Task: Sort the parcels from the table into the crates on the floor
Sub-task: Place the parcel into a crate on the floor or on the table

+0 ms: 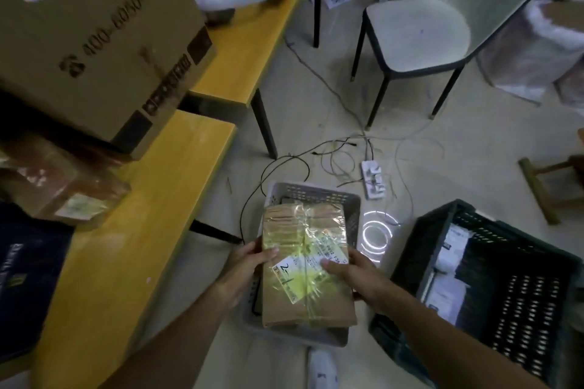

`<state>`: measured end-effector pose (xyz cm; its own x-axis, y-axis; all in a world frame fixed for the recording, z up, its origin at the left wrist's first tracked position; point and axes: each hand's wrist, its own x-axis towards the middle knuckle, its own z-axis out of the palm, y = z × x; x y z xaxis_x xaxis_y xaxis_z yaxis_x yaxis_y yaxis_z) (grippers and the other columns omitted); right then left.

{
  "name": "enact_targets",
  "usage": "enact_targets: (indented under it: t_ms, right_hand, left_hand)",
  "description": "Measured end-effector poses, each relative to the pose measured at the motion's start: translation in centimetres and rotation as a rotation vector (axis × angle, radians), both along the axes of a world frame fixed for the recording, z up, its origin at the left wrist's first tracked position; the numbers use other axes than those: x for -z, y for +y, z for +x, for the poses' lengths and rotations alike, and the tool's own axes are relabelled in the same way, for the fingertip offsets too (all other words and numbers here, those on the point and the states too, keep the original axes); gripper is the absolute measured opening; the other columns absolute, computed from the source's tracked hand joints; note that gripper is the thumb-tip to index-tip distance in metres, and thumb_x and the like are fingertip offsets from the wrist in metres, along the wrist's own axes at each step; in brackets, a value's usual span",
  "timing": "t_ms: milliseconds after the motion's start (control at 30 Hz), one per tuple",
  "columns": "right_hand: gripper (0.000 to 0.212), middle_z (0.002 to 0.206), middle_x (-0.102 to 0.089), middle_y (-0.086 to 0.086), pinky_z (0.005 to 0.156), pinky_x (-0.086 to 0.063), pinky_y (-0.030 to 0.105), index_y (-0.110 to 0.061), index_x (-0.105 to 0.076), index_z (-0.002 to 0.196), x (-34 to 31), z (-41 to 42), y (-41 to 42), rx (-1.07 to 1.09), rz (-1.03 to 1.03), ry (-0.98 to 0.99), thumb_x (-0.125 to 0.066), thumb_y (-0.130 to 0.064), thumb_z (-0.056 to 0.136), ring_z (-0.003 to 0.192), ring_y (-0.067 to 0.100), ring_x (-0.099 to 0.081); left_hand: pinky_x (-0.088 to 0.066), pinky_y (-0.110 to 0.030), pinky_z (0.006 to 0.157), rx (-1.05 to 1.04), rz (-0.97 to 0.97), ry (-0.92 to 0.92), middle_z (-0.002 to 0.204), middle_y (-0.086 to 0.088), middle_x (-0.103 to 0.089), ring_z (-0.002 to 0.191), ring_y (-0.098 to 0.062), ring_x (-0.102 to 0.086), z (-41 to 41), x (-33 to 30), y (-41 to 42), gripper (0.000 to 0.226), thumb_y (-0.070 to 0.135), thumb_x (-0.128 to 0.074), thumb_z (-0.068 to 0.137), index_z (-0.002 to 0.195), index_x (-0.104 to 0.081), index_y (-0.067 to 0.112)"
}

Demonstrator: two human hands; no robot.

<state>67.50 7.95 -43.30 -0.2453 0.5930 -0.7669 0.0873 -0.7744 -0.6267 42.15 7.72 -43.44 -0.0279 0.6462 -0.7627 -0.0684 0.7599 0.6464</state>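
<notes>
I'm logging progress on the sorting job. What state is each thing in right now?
Taped cardboard parcel: held by both hands above the grey crate.
Left hand: grips the parcel's left edge.
Right hand: grips the parcel's right edge.
Grey crate: on the floor, something dark already inside.
Black crate: on the floor, holds parcels.
Large carton: closed, on the table.
</notes>
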Motion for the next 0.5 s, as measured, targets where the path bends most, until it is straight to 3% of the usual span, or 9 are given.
enact_targets:
  t_ms: [100,233,300,367,400,467,500]
  right_hand:
    - [0.033,0.104,-0.079,0.001,0.07,-0.061,0.032,-0.023,-0.062,0.123,6.2,-1.4,-0.4,0.002,-0.017,0.019,-0.074,-0.023,0.092,0.091,0.019,-0.077]
    - [0.046,0.117,-0.075,0.003,0.09,-0.06,0.047,-0.026,-0.061,0.13,14.5,-2.7,-1.6,-0.021,-0.034,0.022,-0.077,-0.032,0.087,0.101,0.021,-0.075]
    - [0.048,0.118,-0.075,0.003,0.086,-0.062,0.043,-0.027,-0.06,0.133,18.1,-3.4,-2.4,-0.001,-0.054,0.028,-0.077,-0.031,0.088,0.1,0.02,-0.075]
    - [0.047,0.114,-0.075,0.003,0.07,-0.062,0.028,-0.024,-0.058,0.134,20.8,-4.1,-3.0,0.029,-0.066,0.026,-0.074,-0.023,0.09,0.091,0.016,-0.077]
    - [0.045,0.114,-0.074,0.004,0.064,-0.06,0.024,-0.022,-0.058,0.133,21.9,-4.4,-3.3,0.051,-0.07,0.03,-0.073,-0.019,0.091,0.087,0.014,-0.077]
    - [0.043,0.118,-0.072,0.003,0.066,-0.06,0.022,-0.027,-0.058,0.132,23.9,-5.0,-3.6,0.063,-0.06,0.036,-0.072,-0.018,0.092,0.089,0.011,-0.076]
    - [0.043,0.117,-0.072,-0.001,0.069,-0.06,0.023,-0.032,-0.057,0.13,24.9,-5.3,-3.8,0.073,-0.052,0.038,-0.072,-0.018,0.092,0.091,0.01,-0.075]
  left_hand:
    - [-0.055,-0.03,0.074,-0.067,-0.103,-0.002,0.113,-0.013,-0.075,0.099,-0.027,-0.072,-1.3,5.8,0.1,0.028,0.025,-0.065,0.094,0.117,-0.072,0.012]
    - [-0.053,-0.038,0.08,-0.165,-0.238,0.052,0.106,-0.013,-0.076,0.098,-0.03,-0.071,-3.1,14.0,0.4,0.044,0.047,-0.051,0.1,0.108,-0.076,0.011]
    - [-0.054,-0.037,0.083,-0.164,-0.24,0.181,0.104,-0.016,-0.076,0.092,-0.03,-0.071,-3.7,17.9,0.6,0.035,0.038,-0.055,0.101,0.096,-0.077,0.012]
    - [-0.051,-0.038,0.089,-0.075,-0.207,0.377,0.113,-0.014,-0.074,0.097,-0.028,-0.068,-4.5,21.4,0.6,0.016,0.027,-0.064,0.096,0.09,-0.078,0.022]
    - [-0.05,-0.039,0.094,0.026,-0.184,0.458,0.12,-0.011,-0.071,0.105,-0.028,-0.066,-4.7,22.9,0.5,0.014,0.028,-0.067,0.093,0.102,-0.077,0.024]
    - [-0.049,-0.04,0.101,0.214,-0.17,0.589,0.132,-0.008,-0.064,0.119,-0.03,-0.061,-5.2,25.8,0.4,0.054,0.04,-0.068,0.083,0.132,-0.064,0.017]
    - [-0.05,-0.039,0.101,0.234,-0.166,0.613,0.133,-0.006,-0.064,0.119,-0.03,-0.061,-5.4,26.9,0.5,0.061,0.041,-0.069,0.082,0.136,-0.061,0.015]
